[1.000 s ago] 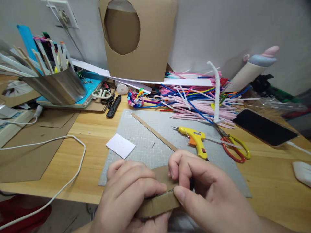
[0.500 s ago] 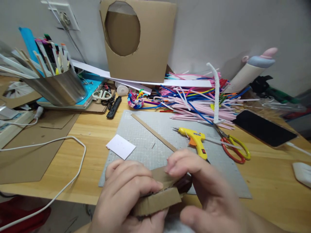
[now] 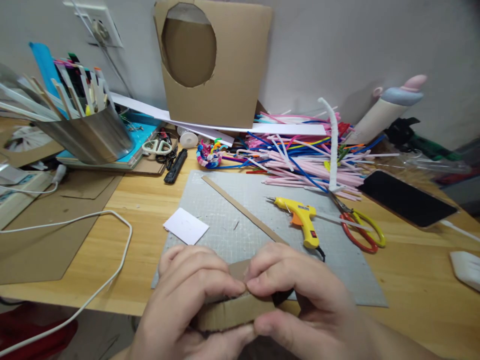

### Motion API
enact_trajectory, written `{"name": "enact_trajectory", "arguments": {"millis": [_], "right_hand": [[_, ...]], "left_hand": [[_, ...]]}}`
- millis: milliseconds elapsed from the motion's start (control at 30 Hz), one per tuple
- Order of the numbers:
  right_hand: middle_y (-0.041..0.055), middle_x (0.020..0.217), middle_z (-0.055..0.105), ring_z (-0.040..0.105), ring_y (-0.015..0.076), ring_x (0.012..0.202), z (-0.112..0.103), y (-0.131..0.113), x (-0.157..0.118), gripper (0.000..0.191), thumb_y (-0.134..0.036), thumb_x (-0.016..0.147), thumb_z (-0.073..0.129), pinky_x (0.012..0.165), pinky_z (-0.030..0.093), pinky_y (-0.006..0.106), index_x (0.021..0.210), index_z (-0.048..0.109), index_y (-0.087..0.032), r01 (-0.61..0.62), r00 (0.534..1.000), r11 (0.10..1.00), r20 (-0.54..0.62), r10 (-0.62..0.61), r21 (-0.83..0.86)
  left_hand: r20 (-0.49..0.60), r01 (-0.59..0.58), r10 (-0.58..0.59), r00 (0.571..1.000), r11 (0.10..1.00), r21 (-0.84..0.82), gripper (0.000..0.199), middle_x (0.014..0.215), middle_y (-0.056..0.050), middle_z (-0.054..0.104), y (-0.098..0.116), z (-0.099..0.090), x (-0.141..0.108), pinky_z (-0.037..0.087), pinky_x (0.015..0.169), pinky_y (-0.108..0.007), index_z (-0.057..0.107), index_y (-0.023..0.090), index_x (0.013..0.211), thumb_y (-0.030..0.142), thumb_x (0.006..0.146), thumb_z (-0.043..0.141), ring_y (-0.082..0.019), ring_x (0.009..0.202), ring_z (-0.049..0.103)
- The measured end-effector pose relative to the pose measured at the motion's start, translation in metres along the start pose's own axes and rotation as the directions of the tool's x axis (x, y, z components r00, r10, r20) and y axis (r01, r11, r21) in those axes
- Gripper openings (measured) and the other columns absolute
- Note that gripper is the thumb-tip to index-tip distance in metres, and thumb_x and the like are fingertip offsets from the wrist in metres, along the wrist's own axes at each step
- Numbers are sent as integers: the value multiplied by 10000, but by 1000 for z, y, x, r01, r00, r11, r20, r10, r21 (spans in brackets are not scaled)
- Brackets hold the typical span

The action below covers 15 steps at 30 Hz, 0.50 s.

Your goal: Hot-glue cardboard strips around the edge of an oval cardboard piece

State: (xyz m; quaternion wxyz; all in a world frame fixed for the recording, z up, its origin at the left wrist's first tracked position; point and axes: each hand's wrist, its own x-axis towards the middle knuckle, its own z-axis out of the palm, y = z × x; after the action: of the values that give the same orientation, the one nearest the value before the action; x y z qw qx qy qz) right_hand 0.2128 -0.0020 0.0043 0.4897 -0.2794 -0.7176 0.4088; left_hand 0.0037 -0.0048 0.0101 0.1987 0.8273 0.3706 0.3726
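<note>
Both hands grip a small brown cardboard piece (image 3: 232, 314) with a curved strip along its near edge, just over the front of the cutting mat. My left hand (image 3: 187, 300) wraps round its left side, fingers on top and thumb beneath. My right hand (image 3: 300, 295) pinches the right end of the strip between thumb and fingers. The fingertips of the two hands meet at the top edge. Much of the piece is hidden by the fingers. Beyond them lie a thin cardboard strip (image 3: 243, 210), a white paper card (image 3: 186, 226) and a yellow glue gun (image 3: 305, 220).
The grey cutting mat (image 3: 221, 200) lies on the wooden table. Scissors (image 3: 362, 232) and a phone (image 3: 408, 197) are at right, pipe cleaners (image 3: 318, 165) behind. A metal holder (image 3: 90, 135) and a white cable (image 3: 127, 240) are at left. A cardboard panel (image 3: 232, 75) leans on the wall.
My right hand has moved left and closed its thumb and fingers on the strip's right end. The strip has shifted slightly left and now looks more curved.
</note>
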Motion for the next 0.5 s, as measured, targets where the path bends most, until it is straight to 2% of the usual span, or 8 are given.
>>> {"name": "enact_trajectory", "arguments": {"millis": [67,133,233,500], "right_hand": [[58,917,755,726,181,817,0,1,0,207,-240,883,798,723,594,284,1075,720,-241,-5,1000,1000,-4,5,7],[56,921,752,722,178,821,0,0,-1,213,-230,879,804,721,590,278,1075,720,-238,-13,1000,1000,-3,13,6],[58,922,745,720,179,838,0,0,-1,216,-211,869,810,719,587,270,1066,721,-226,-24,999,1000,-22,24,-8],[62,917,747,719,175,834,-1,-2,-1,220,-204,855,822,709,581,260,1049,720,-216,-34,999,999,-25,34,-19]], "left_hand": [[-24,-6,5,1000,1000,-23,203,812,43,699,-1,-1,0,496,711,-311,609,260,967,444,940,689,-138,771,692],[-38,-21,19,999,999,-45,253,812,43,696,-3,-2,0,507,712,-295,608,260,982,509,959,642,-126,773,692],[-55,-45,41,998,997,-68,239,828,37,696,-5,-4,-1,524,747,-288,612,258,1020,490,967,640,-123,793,687],[-44,26,-33,998,989,-146,115,844,17,694,-3,-3,-5,561,743,-282,637,259,1019,356,963,664,-136,820,683]]}}
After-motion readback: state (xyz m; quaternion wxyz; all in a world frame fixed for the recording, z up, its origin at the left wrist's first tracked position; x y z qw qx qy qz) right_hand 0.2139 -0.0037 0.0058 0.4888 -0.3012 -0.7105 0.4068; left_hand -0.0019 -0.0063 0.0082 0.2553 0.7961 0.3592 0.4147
